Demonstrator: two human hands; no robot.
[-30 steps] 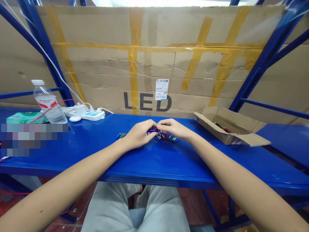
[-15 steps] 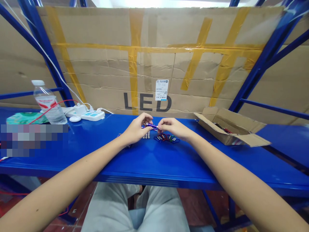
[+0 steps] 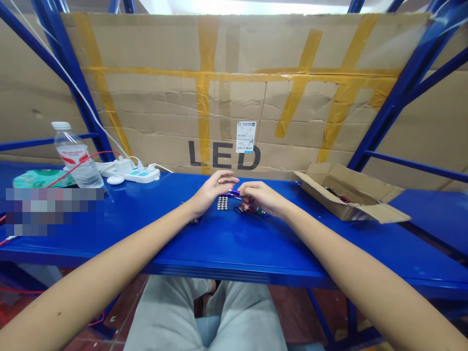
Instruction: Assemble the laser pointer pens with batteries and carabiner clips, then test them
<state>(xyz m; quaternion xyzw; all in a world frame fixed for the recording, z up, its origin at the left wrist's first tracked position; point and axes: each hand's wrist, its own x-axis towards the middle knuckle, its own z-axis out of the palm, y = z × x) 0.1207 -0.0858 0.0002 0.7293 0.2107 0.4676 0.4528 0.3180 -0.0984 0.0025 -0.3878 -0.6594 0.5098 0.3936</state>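
Since the earlier frame, the fingers of my left hand [image 3: 212, 193] have straightened, exposing more of the metal disc grid [image 3: 222, 203]. Just left of the grid, this hand is loosely open; whether its thumb contacts the purple tube [image 3: 233, 193] cannot be determined. My right hand [image 3: 263, 196], right of the grid, is curled closed on the tube's right end, the tube just beyond the grid and the carabiners [image 3: 251, 210] right of it.
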